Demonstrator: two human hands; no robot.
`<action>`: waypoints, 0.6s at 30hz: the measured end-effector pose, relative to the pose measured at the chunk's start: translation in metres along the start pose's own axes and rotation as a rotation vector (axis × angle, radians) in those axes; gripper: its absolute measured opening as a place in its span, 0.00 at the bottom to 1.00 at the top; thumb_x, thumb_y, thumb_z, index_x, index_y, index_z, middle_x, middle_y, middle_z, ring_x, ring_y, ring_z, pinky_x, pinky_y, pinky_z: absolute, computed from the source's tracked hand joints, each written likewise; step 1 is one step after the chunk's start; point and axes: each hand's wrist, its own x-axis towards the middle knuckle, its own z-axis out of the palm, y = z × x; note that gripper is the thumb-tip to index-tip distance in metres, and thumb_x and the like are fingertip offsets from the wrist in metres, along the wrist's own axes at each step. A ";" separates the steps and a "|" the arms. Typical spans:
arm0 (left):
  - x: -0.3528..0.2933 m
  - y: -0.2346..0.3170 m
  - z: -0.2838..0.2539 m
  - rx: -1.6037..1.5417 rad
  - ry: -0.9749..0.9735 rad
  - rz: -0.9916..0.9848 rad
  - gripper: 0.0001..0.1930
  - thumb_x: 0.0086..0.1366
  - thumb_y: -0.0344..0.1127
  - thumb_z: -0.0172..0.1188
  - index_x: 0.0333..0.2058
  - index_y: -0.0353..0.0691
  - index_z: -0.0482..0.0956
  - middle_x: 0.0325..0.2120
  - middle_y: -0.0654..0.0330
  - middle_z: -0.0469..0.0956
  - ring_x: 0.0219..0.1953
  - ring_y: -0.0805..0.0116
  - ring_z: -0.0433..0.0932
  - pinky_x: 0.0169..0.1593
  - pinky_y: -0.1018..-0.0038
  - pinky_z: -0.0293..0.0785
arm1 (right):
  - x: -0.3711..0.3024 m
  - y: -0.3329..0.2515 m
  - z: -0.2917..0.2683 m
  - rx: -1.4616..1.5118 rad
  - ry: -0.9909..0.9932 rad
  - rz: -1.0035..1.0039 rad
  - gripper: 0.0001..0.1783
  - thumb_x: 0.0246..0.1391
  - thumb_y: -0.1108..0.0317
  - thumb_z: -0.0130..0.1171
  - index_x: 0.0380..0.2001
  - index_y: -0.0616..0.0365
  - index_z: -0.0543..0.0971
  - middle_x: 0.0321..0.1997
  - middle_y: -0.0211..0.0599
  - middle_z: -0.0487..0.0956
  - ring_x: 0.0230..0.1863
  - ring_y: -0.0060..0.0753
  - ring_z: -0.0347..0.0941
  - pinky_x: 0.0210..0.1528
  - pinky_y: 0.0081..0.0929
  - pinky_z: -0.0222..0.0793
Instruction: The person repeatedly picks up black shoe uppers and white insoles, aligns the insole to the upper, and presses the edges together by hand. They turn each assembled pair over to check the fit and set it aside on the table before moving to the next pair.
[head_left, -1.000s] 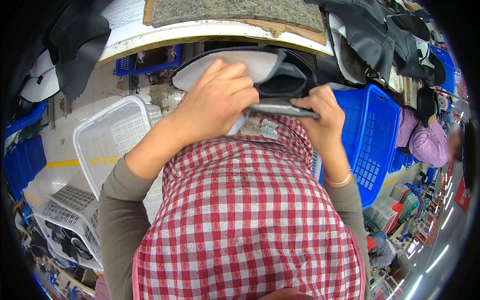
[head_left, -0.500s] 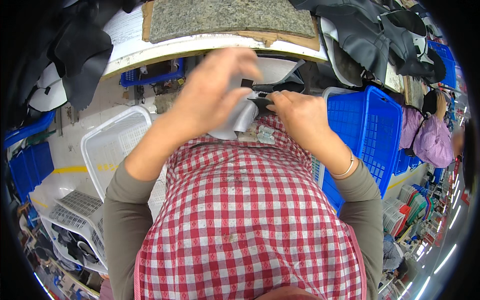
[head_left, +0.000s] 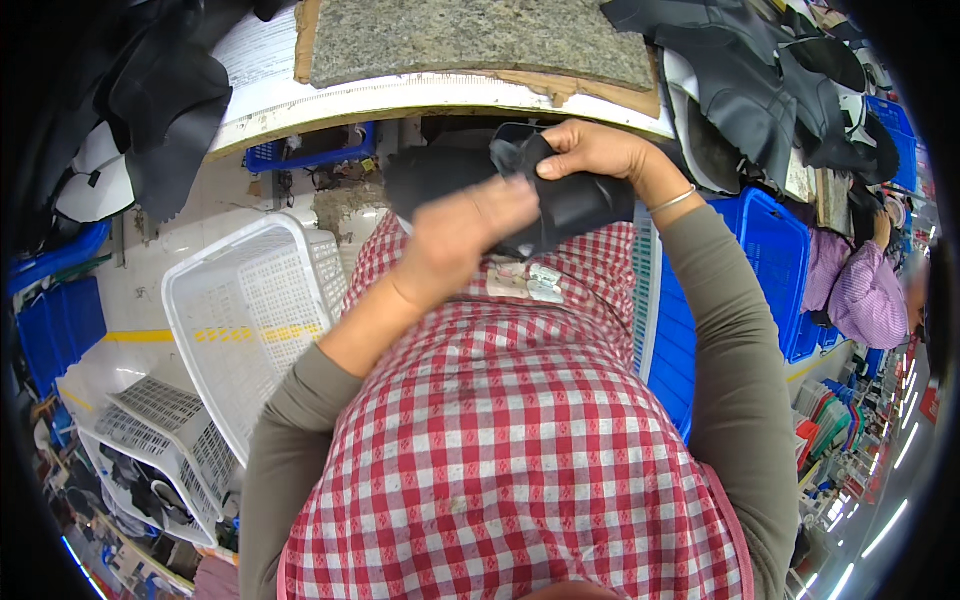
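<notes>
Since the earlier frame both hands have risen from the chest toward the edge of the worktop (head_left: 420,95), and the pale piece they held has given way to a black leather piece (head_left: 570,205). Left hand (head_left: 465,240): blurred by motion, lying against the near face of the black leather piece; whether its grip is clenched on the material cannot be told. Right hand (head_left: 595,150): grip clenched on the upper edge of the same piece, fingers curled over a folded corner, a thin bangle (head_left: 672,200) at the wrist. The black leather piece sits just below the worktop edge, in front of the red checked apron (head_left: 500,440).

On the worktop, a grey felt pad (head_left: 470,35) rests on a brown board. Right of the worktop lies a heap of black leather cut parts (head_left: 760,90); left of it, more dark leather pieces (head_left: 165,100) hang over the edge. Below and left of the worktop stands a white plastic basket (head_left: 250,320); below and right, a blue plastic basket (head_left: 770,260).

Judged progress: the piece is in hand and being worked or turned; it is not yet laid on the worktop nor dropped into either basket.
</notes>
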 end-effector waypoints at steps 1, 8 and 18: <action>-0.019 0.006 0.006 -0.035 -0.136 0.005 0.13 0.66 0.25 0.58 0.46 0.39 0.88 0.46 0.53 0.87 0.52 0.57 0.86 0.60 0.61 0.82 | 0.000 0.015 -0.003 0.100 -0.094 0.165 0.18 0.62 0.58 0.69 0.47 0.61 0.85 0.40 0.25 0.86 0.43 0.17 0.77 0.52 0.25 0.75; -0.029 -0.014 -0.040 0.108 -0.872 -0.158 0.28 0.56 0.18 0.56 0.57 0.42 0.80 0.60 0.63 0.79 0.68 0.63 0.72 0.77 0.52 0.54 | -0.001 -0.014 0.045 -0.868 0.167 -0.066 0.16 0.55 0.55 0.70 0.42 0.51 0.86 0.33 0.45 0.85 0.38 0.52 0.83 0.40 0.43 0.76; 0.033 -0.037 -0.027 -0.388 -0.480 -0.596 0.10 0.72 0.32 0.61 0.45 0.32 0.81 0.33 0.55 0.81 0.34 0.69 0.78 0.42 0.69 0.74 | -0.047 -0.039 0.090 -1.001 0.574 -0.362 0.02 0.48 0.64 0.64 0.26 0.46 0.81 0.22 0.25 0.78 0.29 0.31 0.82 0.35 0.32 0.71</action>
